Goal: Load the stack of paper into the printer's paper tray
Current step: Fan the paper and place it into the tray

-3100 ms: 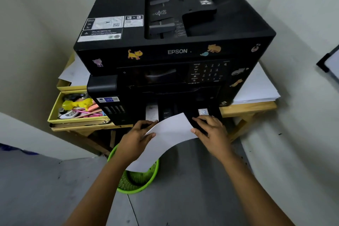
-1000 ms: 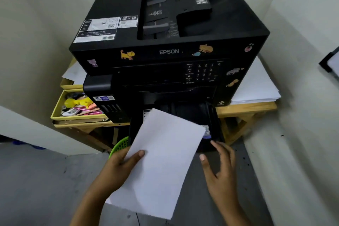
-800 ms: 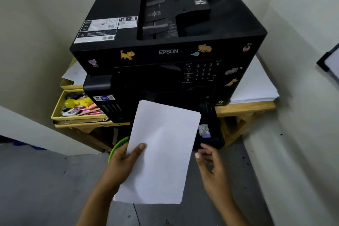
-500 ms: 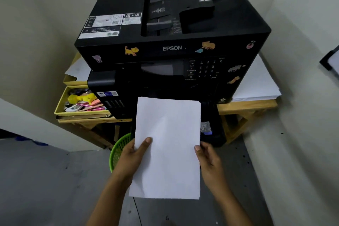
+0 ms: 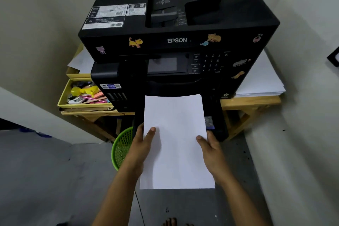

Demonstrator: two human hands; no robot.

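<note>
A black Epson printer (image 5: pixel 176 40) with cat stickers stands on a wooden table. Its paper tray (image 5: pixel 218 123) is pulled out at the bottom front, mostly hidden under the paper. I hold a white stack of paper (image 5: pixel 176 134) flat over the tray, its far edge at the printer's front. My left hand (image 5: pixel 141 145) grips the paper's left edge with the thumb on top. My right hand (image 5: pixel 211 145) grips the right edge the same way.
A yellow box (image 5: pixel 64 97) of small stationery sits left of the printer. More white sheets (image 5: pixel 260 80) lie on the wooden table (image 5: pixel 251 102) at the right. A green mesh basket (image 5: pixel 121 148) stands on the grey floor under the table. Walls close in on both sides.
The tray has come out of the printer. My right hand left the tray and took the paper's right edge. The paper turned square to the tray and moved over it.
</note>
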